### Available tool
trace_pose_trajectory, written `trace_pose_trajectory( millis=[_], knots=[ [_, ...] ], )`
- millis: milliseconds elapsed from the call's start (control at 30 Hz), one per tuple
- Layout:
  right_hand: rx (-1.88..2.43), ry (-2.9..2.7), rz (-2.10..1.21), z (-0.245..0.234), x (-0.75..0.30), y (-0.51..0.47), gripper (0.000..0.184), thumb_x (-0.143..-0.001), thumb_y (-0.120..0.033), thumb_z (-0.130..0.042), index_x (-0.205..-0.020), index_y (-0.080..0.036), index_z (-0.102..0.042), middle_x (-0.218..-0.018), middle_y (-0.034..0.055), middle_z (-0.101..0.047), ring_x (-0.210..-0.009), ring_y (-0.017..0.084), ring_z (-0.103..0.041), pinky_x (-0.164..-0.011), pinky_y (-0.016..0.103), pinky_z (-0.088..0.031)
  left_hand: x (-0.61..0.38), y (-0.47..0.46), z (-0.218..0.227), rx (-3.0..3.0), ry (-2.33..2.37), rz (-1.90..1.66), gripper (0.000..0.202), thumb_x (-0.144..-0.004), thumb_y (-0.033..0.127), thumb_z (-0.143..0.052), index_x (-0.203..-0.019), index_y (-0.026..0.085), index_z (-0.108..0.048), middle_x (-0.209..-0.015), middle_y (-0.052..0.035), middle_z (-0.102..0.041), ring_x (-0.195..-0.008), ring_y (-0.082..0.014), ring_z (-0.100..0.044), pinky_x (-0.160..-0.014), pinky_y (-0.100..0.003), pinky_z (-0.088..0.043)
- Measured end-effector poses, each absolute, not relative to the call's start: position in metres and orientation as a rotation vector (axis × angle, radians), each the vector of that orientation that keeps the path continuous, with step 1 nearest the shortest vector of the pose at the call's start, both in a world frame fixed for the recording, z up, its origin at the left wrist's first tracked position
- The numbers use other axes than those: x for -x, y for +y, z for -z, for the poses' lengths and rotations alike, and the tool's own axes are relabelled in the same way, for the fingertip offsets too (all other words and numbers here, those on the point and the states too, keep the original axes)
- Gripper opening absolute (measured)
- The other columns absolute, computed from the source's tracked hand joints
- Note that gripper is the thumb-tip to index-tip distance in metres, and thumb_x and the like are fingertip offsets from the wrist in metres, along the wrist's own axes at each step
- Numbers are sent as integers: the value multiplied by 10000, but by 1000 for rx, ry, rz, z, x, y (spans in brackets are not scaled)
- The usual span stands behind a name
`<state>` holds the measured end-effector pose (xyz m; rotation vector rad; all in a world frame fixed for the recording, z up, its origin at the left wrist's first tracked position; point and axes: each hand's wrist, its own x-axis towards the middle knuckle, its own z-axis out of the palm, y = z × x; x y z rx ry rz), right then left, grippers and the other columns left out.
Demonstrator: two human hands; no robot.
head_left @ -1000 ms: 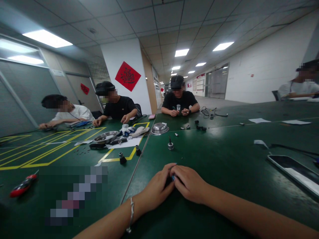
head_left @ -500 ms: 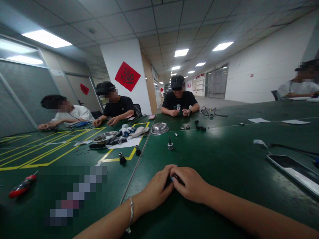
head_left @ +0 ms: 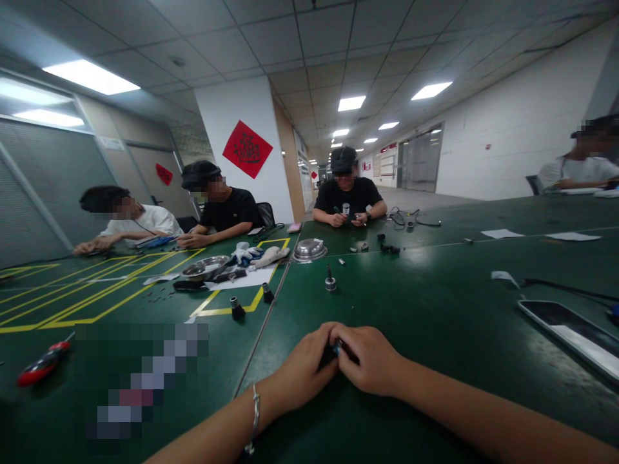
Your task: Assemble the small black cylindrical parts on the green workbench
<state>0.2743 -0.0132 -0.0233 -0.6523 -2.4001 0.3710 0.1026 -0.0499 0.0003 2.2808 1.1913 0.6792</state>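
Observation:
My left hand (head_left: 305,367) and my right hand (head_left: 370,358) rest together on the green table (head_left: 435,309), fingers curled and fingertips meeting. Between them they pinch a small dark part with a bluish glint (head_left: 335,350); most of it is hidden by the fingers. A silver bracelet (head_left: 254,419) hangs on my left wrist. Beyond the hands stand a small metal cylinder part (head_left: 330,281) and two small black cylinders (head_left: 236,309), apart from both hands.
A red-handled tool (head_left: 42,364) lies at the left. A phone (head_left: 570,335) lies at the right. Metal bowls (head_left: 309,249), gloves and a paper sheet (head_left: 242,278) sit mid-table. Three people sit opposite at the far edge, and another person at the far right.
My hands have stayed in place, with the fingers shifting slightly around the small part. The view tipped down a touch. The person in black at the left lowered an arm to the table.

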Motion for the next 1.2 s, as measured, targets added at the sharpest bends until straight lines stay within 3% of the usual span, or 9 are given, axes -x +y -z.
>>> trace_pose_trajectory(
  millis=[1200],
  knots=[
    [662, -2441, -432, 22, -274, -12, 171, -776, -162, -477, -942, -203, -490, -764, 3, -583, -633, 161, -519, -610, 261, -351, -102, -51, 3, -2274, 1214, -658, 411, -775, 88, -542, -1160, 187, -438, -1166, -89, -572, -1075, -224, -537, -954, -386, -410]
  ],
)
